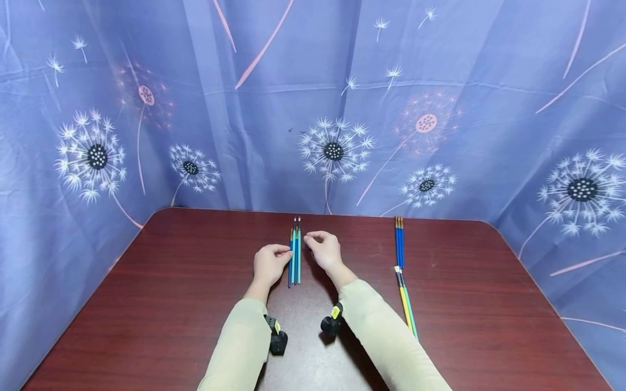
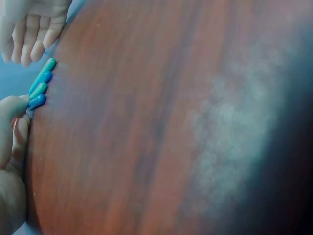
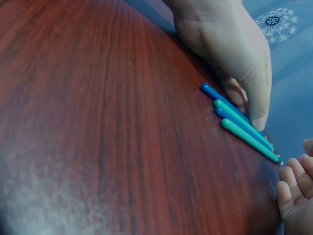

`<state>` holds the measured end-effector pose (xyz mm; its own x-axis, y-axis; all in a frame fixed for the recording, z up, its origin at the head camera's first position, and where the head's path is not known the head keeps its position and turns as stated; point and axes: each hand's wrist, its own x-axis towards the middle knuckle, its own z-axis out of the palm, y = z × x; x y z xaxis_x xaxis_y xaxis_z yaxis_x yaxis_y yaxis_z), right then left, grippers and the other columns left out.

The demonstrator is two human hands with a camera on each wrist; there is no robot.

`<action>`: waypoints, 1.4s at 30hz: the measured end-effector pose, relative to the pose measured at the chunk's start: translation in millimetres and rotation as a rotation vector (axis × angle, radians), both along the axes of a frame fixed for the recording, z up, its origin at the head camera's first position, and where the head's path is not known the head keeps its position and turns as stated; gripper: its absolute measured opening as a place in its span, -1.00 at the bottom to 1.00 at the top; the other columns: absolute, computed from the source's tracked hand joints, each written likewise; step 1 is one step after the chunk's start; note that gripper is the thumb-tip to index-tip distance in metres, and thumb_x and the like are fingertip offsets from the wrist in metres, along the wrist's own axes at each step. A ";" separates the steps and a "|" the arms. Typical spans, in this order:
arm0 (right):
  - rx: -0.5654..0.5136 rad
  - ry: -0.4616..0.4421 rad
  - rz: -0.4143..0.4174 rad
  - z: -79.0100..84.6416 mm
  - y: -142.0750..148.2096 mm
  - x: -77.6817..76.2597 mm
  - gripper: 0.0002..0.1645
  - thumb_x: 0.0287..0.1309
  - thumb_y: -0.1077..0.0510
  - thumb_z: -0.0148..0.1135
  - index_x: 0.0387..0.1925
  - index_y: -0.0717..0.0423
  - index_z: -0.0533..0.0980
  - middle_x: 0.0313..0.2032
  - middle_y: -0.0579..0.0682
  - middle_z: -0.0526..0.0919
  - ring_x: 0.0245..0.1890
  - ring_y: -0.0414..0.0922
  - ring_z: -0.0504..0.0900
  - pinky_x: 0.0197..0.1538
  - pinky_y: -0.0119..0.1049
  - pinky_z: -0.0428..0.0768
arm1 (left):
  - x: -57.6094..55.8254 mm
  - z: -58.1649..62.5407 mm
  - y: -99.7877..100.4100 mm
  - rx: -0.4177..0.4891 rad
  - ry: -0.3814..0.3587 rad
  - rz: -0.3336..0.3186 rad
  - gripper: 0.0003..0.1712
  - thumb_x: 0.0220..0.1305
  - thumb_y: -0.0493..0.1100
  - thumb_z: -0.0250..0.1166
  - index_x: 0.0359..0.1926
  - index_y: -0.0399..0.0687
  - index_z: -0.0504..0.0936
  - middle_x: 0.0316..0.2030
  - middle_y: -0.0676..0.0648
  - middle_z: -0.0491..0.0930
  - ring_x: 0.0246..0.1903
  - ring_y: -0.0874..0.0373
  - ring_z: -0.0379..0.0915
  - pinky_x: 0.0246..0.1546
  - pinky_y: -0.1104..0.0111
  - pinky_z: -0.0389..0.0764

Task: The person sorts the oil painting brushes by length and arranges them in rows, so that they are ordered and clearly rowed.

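Blue and green paintbrushes (image 1: 299, 260) lie side by side near the table's far middle, bristles pointing away. My left hand (image 1: 270, 266) pinches the leftmost blue paintbrush (image 3: 215, 93) between thumb and fingers. That brush lies slightly angled against its neighbours. In the left wrist view, rounded handle ends (image 2: 41, 89) stick out beside the left thumb. On the other side of the group, my right hand (image 1: 325, 250) hovers with loosely bent fingers, apart from the brushes and holding nothing.
Several blue paintbrushes (image 1: 399, 241) lie together at the right of the table (image 1: 464, 282). Below them are a yellow-handled brush (image 1: 405, 304) and a green-handled brush (image 1: 411, 312). A blue dandelion-print curtain (image 1: 264, 136) hangs behind the table.
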<state>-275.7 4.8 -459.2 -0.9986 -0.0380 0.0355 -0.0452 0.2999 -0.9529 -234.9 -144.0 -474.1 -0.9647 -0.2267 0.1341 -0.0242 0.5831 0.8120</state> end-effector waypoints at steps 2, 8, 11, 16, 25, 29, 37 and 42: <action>0.051 0.017 -0.003 -1.5 -0.8 -0.6 -0.69 0.14 0.13 0.25 -0.14 0.23 0.64 -0.30 0.12 0.72 -0.41 -0.09 0.64 -0.39 -0.40 0.57 | -0.3 0.7 0.2 0.001 -0.001 -0.001 -0.76 0.12 -0.11 0.36 -0.21 -0.11 0.74 -0.36 -0.06 0.74 -0.33 0.11 0.67 -0.27 0.26 0.63; 0.153 0.072 0.004 -5.7 -3.3 -1.0 -0.69 0.04 0.12 0.33 -0.17 0.20 0.64 -0.36 0.07 0.72 -0.37 -0.13 0.64 -0.32 -0.35 0.57 | -0.2 2.6 -1.1 -0.007 0.001 -0.005 -0.76 0.14 -0.11 0.35 -0.20 -0.11 0.74 -0.35 -0.07 0.73 -0.33 0.10 0.66 -0.27 0.25 0.63; 0.184 0.088 0.019 -7.7 -4.8 -1.4 -0.69 0.01 0.12 0.35 -0.20 0.19 0.64 -0.38 0.05 0.72 -0.38 -0.12 0.65 -0.31 -0.34 0.58 | -0.5 3.1 -2.4 -0.015 0.002 0.002 -0.76 0.14 -0.10 0.36 -0.20 -0.10 0.74 -0.35 -0.07 0.73 -0.33 0.10 0.66 -0.26 0.24 0.63; 0.240 0.104 0.026 -10.2 -7.0 -0.6 -0.72 0.00 0.11 0.38 -0.23 0.16 0.64 -0.37 0.02 0.69 -0.34 -0.12 0.61 -0.25 -0.29 0.57 | -2.0 2.4 -2.8 -0.020 -0.002 0.007 -0.76 0.14 -0.09 0.35 -0.19 -0.09 0.74 -0.36 -0.05 0.73 -0.33 0.11 0.66 -0.27 0.26 0.62; 0.308 0.118 0.029 -12.4 -8.6 1.6 -0.77 0.05 0.20 0.27 -0.21 0.14 0.64 -0.34 0.00 0.65 -0.31 -0.12 0.58 -0.19 -0.26 0.57 | -1.8 0.3 -1.6 -0.020 -0.002 0.018 -0.76 0.13 -0.10 0.35 -0.19 -0.08 0.75 -0.36 -0.05 0.74 -0.33 0.10 0.66 -0.26 0.26 0.62; 0.296 0.128 0.017 -13.2 -10.0 2.4 -0.74 0.07 0.18 0.28 -0.18 0.18 0.63 -0.31 0.04 0.64 -0.29 -0.08 0.59 -0.16 -0.22 0.58 | -1.3 0.2 -1.7 -0.030 -0.008 0.022 -0.76 0.13 -0.08 0.35 -0.18 -0.06 0.75 -0.36 -0.04 0.73 -0.32 0.11 0.66 -0.24 0.25 0.62; 0.380 0.085 -0.041 -13.5 -14.7 3.3 -0.64 0.09 0.11 0.33 -0.08 0.18 0.60 -0.20 0.09 0.56 -0.17 -0.01 0.55 -0.06 -0.17 0.56 | 0.1 0.1 0.5 -0.022 -0.024 0.016 -0.75 0.16 -0.09 0.33 -0.16 -0.07 0.74 -0.34 -0.04 0.73 -0.31 0.10 0.65 -0.23 0.24 0.62; 0.423 0.078 -0.067 -7.9 -18.6 6.9 -0.59 0.10 0.07 0.32 -0.05 0.23 0.60 -0.12 0.15 0.54 -0.04 0.07 0.46 0.06 -0.12 0.49 | 0.0 -0.9 2.2 -0.015 -0.030 0.011 -0.75 0.17 -0.09 0.32 -0.15 -0.07 0.73 -0.33 -0.05 0.73 -0.30 0.09 0.65 -0.24 0.23 0.63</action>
<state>-268.8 -13.8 -467.1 -0.9944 -0.0006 0.1059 -0.0792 0.6680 -0.7400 -234.9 -141.8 -475.0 -0.9658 -0.2353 0.1088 -0.0546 0.5948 0.8020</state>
